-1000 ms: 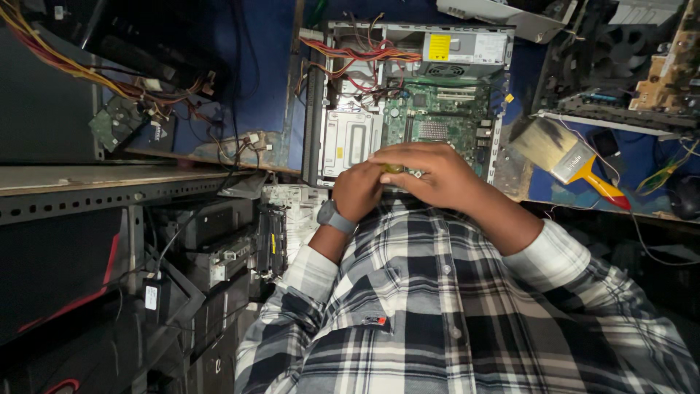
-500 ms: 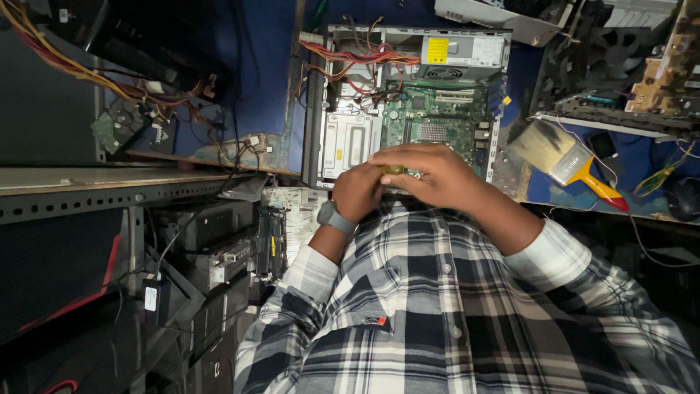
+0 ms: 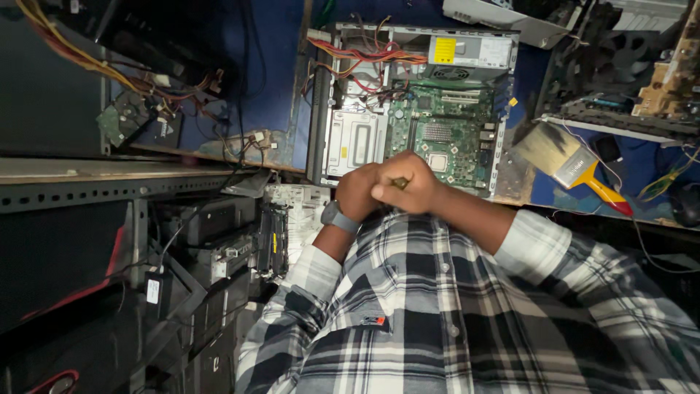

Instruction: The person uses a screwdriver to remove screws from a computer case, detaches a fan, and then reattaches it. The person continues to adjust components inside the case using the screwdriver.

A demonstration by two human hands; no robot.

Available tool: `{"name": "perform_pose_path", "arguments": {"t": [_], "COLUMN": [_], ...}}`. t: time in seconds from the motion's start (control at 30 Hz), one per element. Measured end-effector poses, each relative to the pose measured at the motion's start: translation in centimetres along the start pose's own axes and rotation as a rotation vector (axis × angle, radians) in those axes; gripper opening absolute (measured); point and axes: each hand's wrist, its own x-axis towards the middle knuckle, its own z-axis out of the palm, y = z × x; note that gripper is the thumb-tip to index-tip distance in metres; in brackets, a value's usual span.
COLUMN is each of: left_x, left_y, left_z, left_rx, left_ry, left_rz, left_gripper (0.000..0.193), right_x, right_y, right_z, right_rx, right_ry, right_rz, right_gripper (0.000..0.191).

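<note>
Right hand (image 3: 408, 182) has curled tighter, clamped with left hand (image 3: 357, 191) on small tool (image 3: 399, 184) over open computer case (image 3: 415, 102).

I note a black-and-white plaid cotton shirt (image 3: 467, 321), a green rectangular circuit board (image 3: 445, 138), a blue cloth-covered bench top (image 3: 270, 66), and a yellow-and-red-handled flat paintbrush (image 3: 576, 168).

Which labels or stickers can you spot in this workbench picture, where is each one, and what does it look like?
Power supply label: top of the open computer case, rectangular, yellow left part, white right part.
Small tag: on dark equipment at lower left, upright white rectangle.
Shirt tag: on the plaid shirt, tiny, red and dark.
No screens or packages show.
</note>
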Motion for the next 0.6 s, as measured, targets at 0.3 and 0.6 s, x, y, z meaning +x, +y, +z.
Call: {"name": "perform_pose_path", "arguments": {"t": [0.3, 0.6], "left_x": [-0.4, -0.3], "left_y": [0.8, 0.0], "left_z": [-0.7, -1.6], "left_rx": [-0.129, -0.073], "left_ry": [-0.040, 0.145], "left_rz": [-0.062, 0.168], "left_gripper": [0.032, 0.019], "right_x": [5.1, 4.8], "right_y": [-3.6, -13.5], "right_z": [-2.9, -2.0], "right_rx": [0.050, -0.962], "right_ry": [-0.503, -0.245], "right_rz": [0.137, 0.132], "right_gripper": [0.054, 0.029]}}
